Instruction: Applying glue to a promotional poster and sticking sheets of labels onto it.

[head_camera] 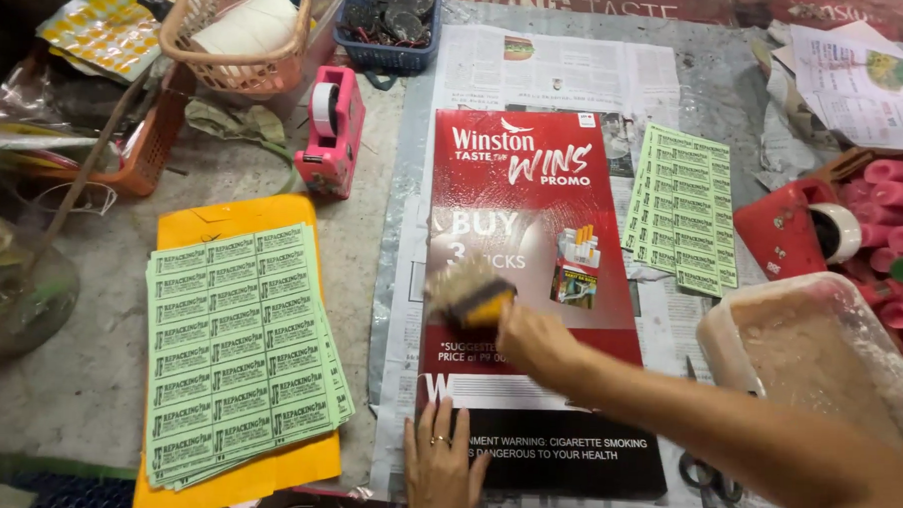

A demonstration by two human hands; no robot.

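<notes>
A tall red, white and black printed poster (534, 187) lies flat on newspaper (558, 72). My right hand (534, 339) grips a wide brush (470, 293) with a yellow handle and pale bristles, blurred as it sweeps over the poster's middle. My left hand (442, 466), fingers spread and a ring on one finger, presses flat on the poster's lower left edge.
A stack of green label sheets (243, 349) rests on an orange envelope (235, 216) at left. More green labels (685, 207) lie right of the poster. A plastic tub of paste (818, 362), scissors (709, 478), pink (331, 130) and red (792, 231) tape dispensers, baskets (244, 31) and pink foam tubes (898, 210) surround.
</notes>
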